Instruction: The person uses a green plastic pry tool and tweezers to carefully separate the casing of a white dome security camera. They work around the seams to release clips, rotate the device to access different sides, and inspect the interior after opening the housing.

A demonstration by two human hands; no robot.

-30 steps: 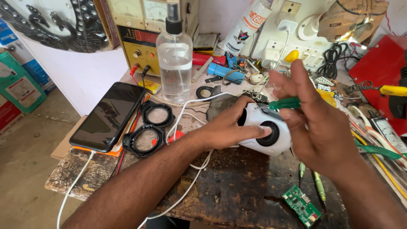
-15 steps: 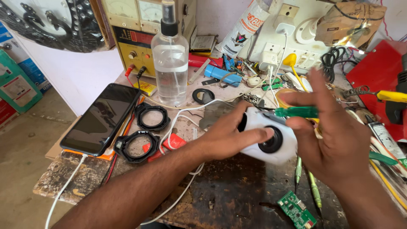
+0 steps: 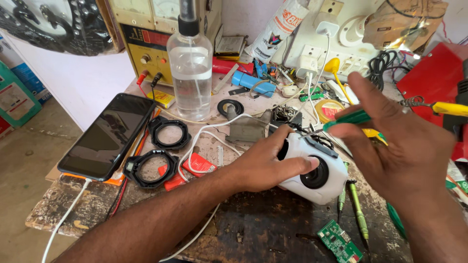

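The left hand lies on the white speaker casing, which rests on the worn wooden workbench near its middle; the thumb stretches across the casing's front to the rim of the round black opening, and the fingers curl over its top left edge, so the hand is closed on the casing and steadies it. The right hand hovers just above and to the right of the casing, pinching a green-handled screwdriver between thumb and forefinger while the other fingers spread wide; the tool's metal tip points left toward the exposed wiring at the casing's top. Counting the rest: two black plastic rings lie one behind the other just left of the forearm, beside one dark smartphone with a white cable at its near end. One clear spray bottle stands behind them, in front of one yellow bench power supply. One green circuit board lies at the bench's near edge, and two slim green screwdrivers lie just below the casing.
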